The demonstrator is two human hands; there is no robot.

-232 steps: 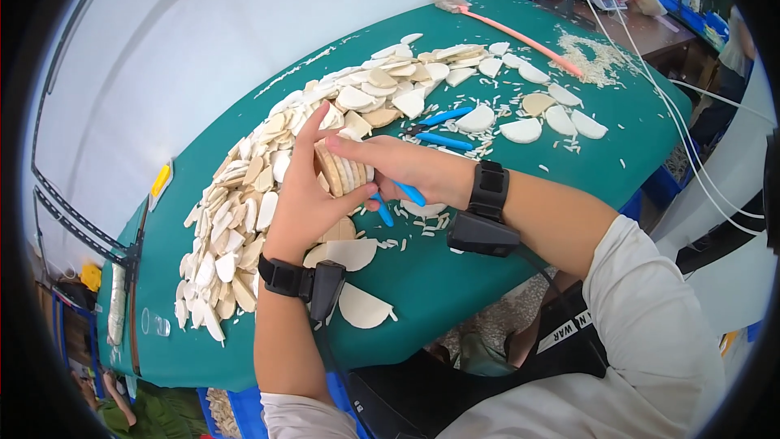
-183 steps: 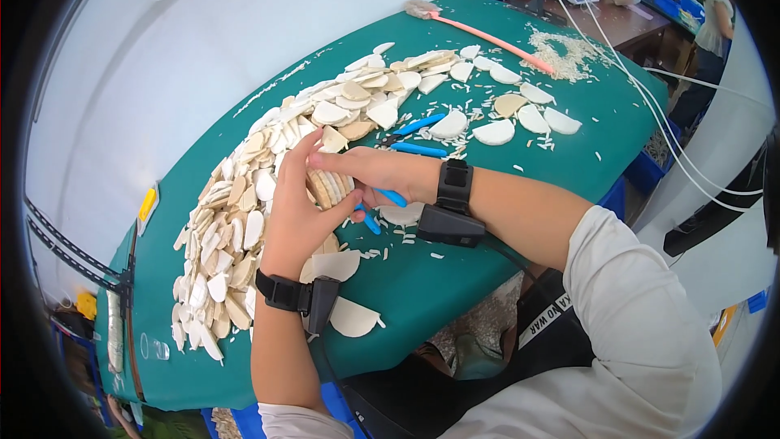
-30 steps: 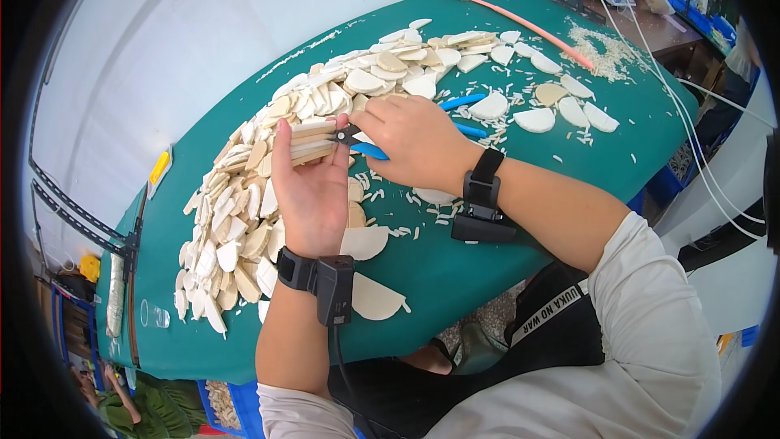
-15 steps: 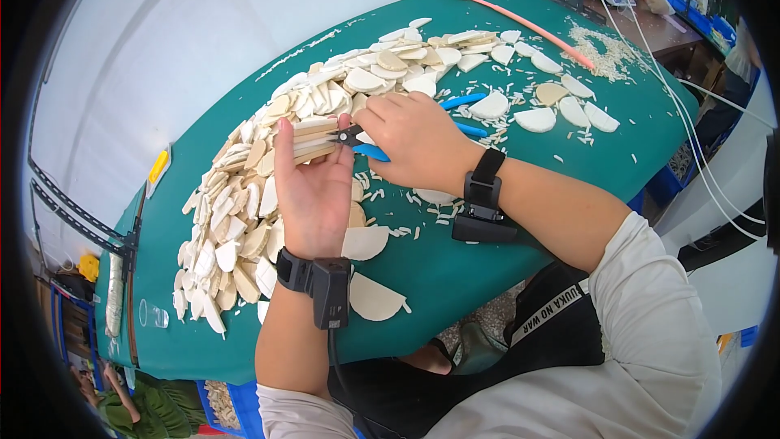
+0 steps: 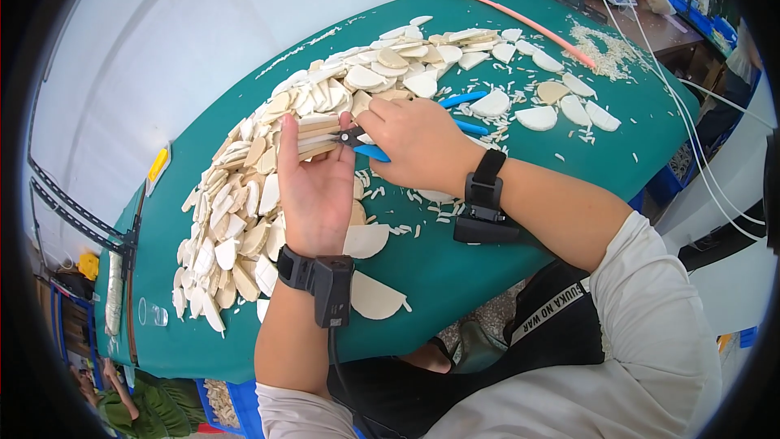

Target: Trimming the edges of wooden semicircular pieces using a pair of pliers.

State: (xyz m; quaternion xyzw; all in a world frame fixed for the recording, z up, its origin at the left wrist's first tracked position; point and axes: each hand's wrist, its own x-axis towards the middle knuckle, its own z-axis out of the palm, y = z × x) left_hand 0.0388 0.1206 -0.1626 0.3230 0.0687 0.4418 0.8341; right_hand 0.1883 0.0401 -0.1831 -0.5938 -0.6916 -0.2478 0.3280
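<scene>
My left hand (image 5: 315, 199), palm up, grips a small stack of thin white and beige foam-like pieces (image 5: 317, 135) between thumb and fingers. My right hand (image 5: 421, 132) is closed round cutting pliers with a black head and blue handle (image 5: 372, 152). The pliers' tips meet the right end of the stack; whether the jaws are closed on a piece is too small to tell. Two more blue handle ends (image 5: 463, 100) stick out beyond the right hand; I cannot tell if they belong to the same pliers. Behind the hands lies a big heap of half-round pieces (image 5: 236, 219).
The green-covered table (image 5: 455, 268) carries loose half-round pieces (image 5: 536, 119) and small white scraps at the right. A pink-handled brush (image 5: 536, 28) lies at the back. A yellow cutter (image 5: 158, 166) and a clear cup (image 5: 153, 312) are at the left. White cables (image 5: 674, 102) hang at the right.
My left hand and the stack have shifted very slightly to the right and down. Both hands keep the same grip.
</scene>
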